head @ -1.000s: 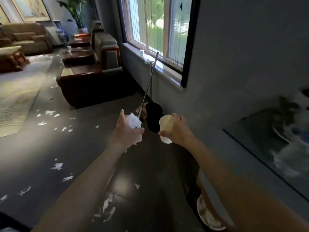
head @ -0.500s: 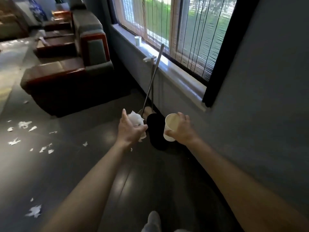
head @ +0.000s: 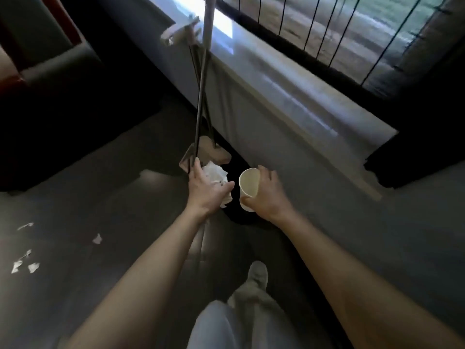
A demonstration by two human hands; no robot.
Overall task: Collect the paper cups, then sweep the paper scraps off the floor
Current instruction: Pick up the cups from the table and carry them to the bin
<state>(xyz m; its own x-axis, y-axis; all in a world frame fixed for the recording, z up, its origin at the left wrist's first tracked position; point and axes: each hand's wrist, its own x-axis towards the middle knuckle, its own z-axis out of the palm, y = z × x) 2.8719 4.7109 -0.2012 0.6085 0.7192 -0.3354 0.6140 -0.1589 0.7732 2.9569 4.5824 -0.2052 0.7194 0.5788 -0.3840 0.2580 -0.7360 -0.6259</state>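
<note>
**Q:** Where is the paper cup [head: 249, 188], and which way does it point?

**A:** The person's right hand [head: 268, 196] holds it in the air, low down near the wall below the window sill [head: 276, 81]. The fingers [head: 264, 172] are wrapped round the cup's wall. Its long axis is tilted. The open mouth faces up and back toward the person, so the pale inside shows, and the base points down at the floor [head: 100, 197].

**Q:** And the left hand [head: 206, 191]?

**A:** Its fingers are curled round a crumpled wad of white paper [head: 216, 175], with the thumb across the front. The wad is level with the cup and just beside it, with a narrow gap between them. Below that gap is a dark shape [head: 235, 215], too dim to make out.

**Q:** What edges bound the space?

**A:** The wall and sill close off the right side. Two long handles [head: 201, 96] lean against the sill and cross each other, their long axes running from the floor up to the sill's edge. A dustpan [head: 208, 153] sits at their foot, just beyond the left hand. Whether the forefinger touches a handle cannot be told. A dark armchair [head: 57, 64] stands at the far left.

**Q:** And open room?

**A:** The floor stretches leftward, with paper scraps [head: 25, 264] scattered well apart from the hands. The person's shoe [head: 257, 273] is planted behind the hands.
</note>
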